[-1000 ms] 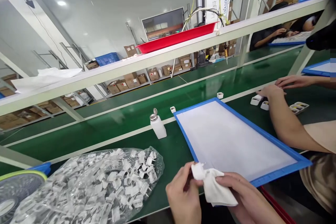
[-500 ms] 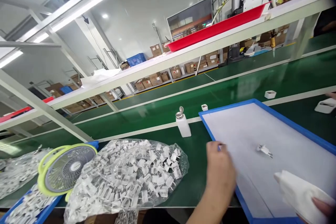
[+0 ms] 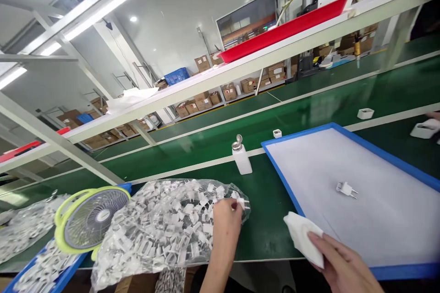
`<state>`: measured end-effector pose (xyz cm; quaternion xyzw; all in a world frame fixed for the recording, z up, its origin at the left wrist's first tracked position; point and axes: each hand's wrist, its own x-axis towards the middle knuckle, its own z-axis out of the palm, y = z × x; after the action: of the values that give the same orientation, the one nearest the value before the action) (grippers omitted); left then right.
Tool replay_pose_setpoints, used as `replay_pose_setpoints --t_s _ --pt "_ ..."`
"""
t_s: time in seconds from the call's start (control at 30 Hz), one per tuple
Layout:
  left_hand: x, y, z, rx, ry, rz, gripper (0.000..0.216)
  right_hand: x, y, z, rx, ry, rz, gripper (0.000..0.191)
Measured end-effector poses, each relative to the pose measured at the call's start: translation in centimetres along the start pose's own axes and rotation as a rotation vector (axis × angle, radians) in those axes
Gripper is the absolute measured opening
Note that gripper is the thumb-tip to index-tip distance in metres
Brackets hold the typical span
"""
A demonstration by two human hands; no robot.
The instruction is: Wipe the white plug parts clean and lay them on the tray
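My left hand (image 3: 227, 219) is at the right end of a clear plastic bag (image 3: 154, 224) heaped with white plug pieces. Its fingers pinch a white plug piece (image 3: 243, 203) whose two metal pins point right. A folded white cloth (image 3: 302, 236) is gripped in my right hand (image 3: 340, 258), over the near left edge of the blue-rimmed tray (image 3: 285, 183). On the tray's white surface lies a single two-pin plug piece (image 3: 346, 189), apart from both hands.
A white pump bottle (image 3: 242, 160) with its lid up stands between bag and tray. Behind the tray are small white housings (image 3: 277, 133). A green fan (image 3: 92, 219) sits left of the bag. Another person's hand (image 3: 433, 115) shows at far right, and a shelf beam (image 3: 192, 87) crosses above.
My left hand has moved left from the tray's edge to the bag and now pinches a plug piece. My right hand has brought the cloth leftward to the tray's near left edge.
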<state>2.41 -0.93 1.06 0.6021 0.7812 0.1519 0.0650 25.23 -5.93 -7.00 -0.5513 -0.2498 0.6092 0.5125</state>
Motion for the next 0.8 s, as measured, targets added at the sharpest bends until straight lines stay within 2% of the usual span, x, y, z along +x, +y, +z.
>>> replay_pose_setpoints --t_s 0.07,0.17,0.2,0.27,0.37,0.43,0.57,0.7,0.8 --pt "-1.1 1.2 0.9 -0.039 -0.076 -0.005 0.024 -0.7 -1.1 1.7 -0.192 -0.053 -0.101 0.036" --pt "-2.8 2.5 2.2 -0.083 -0.17 -0.004 0.017 -0.6 -1.7 3.5 -0.591 -0.199 -0.528 0.041" --pt "-3.3 2.6 2.4 -0.093 -0.189 -0.002 0.016 -0.4 -1.6 4.0 -0.694 -0.192 -0.647 0.043" --pt "-4.1 2.1 2.5 -0.139 -0.196 0.014 0.024 0.1 -1.1 4.7 -0.806 -0.177 -0.752 0.043" --pt "-4.8 -0.1 2.8 -0.295 -0.197 0.09 0.056 0.5 -0.4 5.6 -0.884 -0.23 -0.763 0.039" --pt "-5.1 -1.7 3.4 -0.4 -0.21 0.181 0.067 0.4 -0.1 5.9 -0.936 -0.283 -0.772 0.036" --pt "-5.1 -3.2 4.8 -0.461 -0.23 0.301 0.065 0.5 0.2 6.0 -1.005 -0.327 -0.772 0.035" --pt "-4.9 -2.4 4.5 -0.348 -0.254 0.19 0.048 0.9 0.5 5.8 -1.044 -0.309 -0.767 0.034" --pt "-4.7 -1.8 3.7 -0.367 -0.307 0.175 0.056 1.1 0.5 5.6 -1.064 -0.298 -0.772 0.035"
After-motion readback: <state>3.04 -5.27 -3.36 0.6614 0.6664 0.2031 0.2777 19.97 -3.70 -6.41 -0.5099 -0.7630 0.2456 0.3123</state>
